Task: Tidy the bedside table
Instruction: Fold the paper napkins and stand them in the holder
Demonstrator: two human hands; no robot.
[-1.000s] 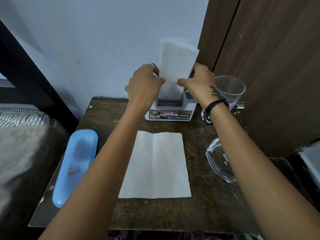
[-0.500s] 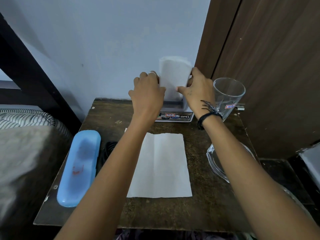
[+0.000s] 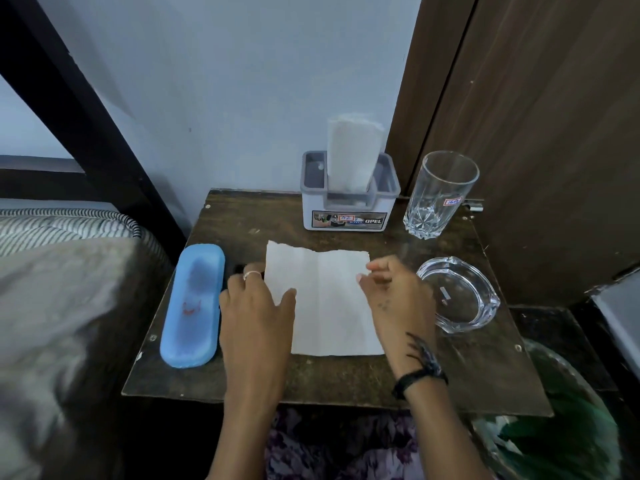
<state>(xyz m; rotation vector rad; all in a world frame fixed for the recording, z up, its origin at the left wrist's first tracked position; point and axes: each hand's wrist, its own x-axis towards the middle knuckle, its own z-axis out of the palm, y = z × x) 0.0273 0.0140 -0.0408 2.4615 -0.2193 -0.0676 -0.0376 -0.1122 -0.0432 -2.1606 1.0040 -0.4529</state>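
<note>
Two hands of mine are down on the dark, worn wooden bedside table [image 3: 346,382], one at each side of a flat white paper napkin [image 3: 329,303] that lies in the middle of the top. My left hand [image 3: 258,306], a thin ring on one finger, lies over the napkin's left edge with the thumb resting on the paper and the other fingers reaching past the edge; the fingers look relaxed rather than clenched, though whether they press or lift the sheet I cannot tell. My right hand [image 3: 394,299], a black band at its wrist, sits at the napkin's right edge with the fingers loosely bent near the far right corner; whether the tips pinch the paper I cannot tell.

Just left of my left hand lies a long light-blue plastic case [image 3: 194,306] with rounded ends, running front to back along the table's left side. At the back, against the pale wall, stands a grey and white plastic napkin holder [image 3: 349,209] with a printed label, and a folded white napkin [image 3: 353,154] stands upright in it. Right of the holder stands an empty clear cut-glass tumbler [image 3: 438,195] with a small sticker. Nearer, just right of my right hand, sits a round clear glass ashtray [image 3: 460,299]
</note>
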